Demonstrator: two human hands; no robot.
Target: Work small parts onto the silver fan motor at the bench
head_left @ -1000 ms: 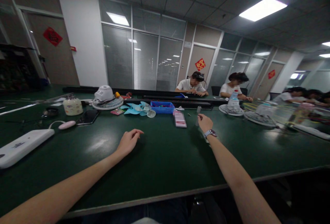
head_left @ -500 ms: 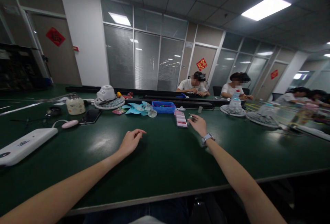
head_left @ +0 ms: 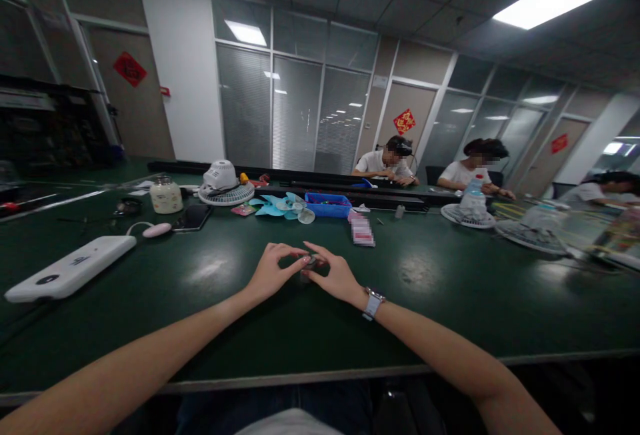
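Note:
Both hands meet over the middle of the table around a small round metallic part (head_left: 311, 261), too small to make out in full. My right hand (head_left: 336, 277) pinches it between thumb and fingers. From the other side my left hand (head_left: 277, 267) closes on it, thumb and index finger reaching its edge. The fingers hide much of the part. Beyond my right hand lies a pink and white packet (head_left: 362, 229), and past that a small grey cylinder (head_left: 400, 211) stands upright.
Behind my hands are a blue basket (head_left: 327, 209) and light-blue fan blades (head_left: 280, 205). A white fan (head_left: 223, 181), a jar (head_left: 165, 195), a phone (head_left: 194, 217) and a white device (head_left: 73, 268) lie left. Another fan grille (head_left: 453, 215) with a bottle sits right. Co-workers sit beyond.
My right hand has come back from beside the packet to the middle, bringing the small metallic part. My left hand has moved right to meet it and now grips the part too.

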